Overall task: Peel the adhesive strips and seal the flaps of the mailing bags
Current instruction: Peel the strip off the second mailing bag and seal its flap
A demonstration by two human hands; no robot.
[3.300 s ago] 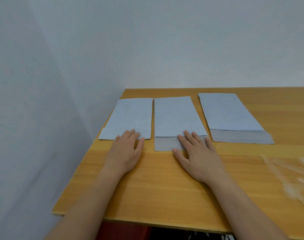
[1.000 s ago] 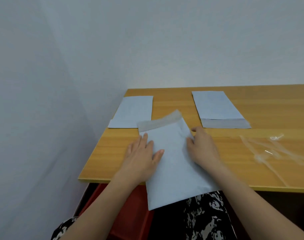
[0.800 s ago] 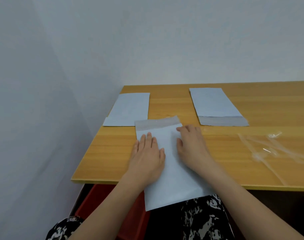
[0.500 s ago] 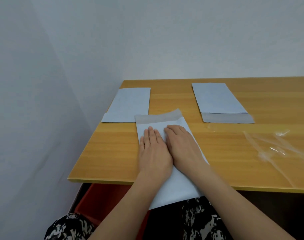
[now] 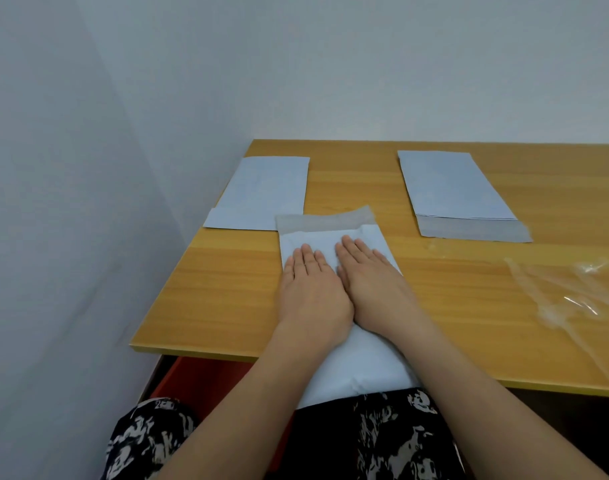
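Flattening middle bag (image 5: 344,355) before sealing.
My left hand (image 5: 311,289) and right hand (image 5: 370,282) lie open, palms flat on it, holding nothing; its near end overhangs the table (image 5: 226,289), grey flap (image 5: 325,220) unsealed. Risk: bag slides off, or flap seals crooked.

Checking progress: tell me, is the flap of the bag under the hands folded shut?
No: its grey flap lies open beyond the hands.

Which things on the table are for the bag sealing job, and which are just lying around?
For the job:
- middle bag under the left hand and right hand, its grey flap open
- right bag, flap open
- left bag, no grey flap showing

Just lying about:
- clear peeled strips
- red box under the table
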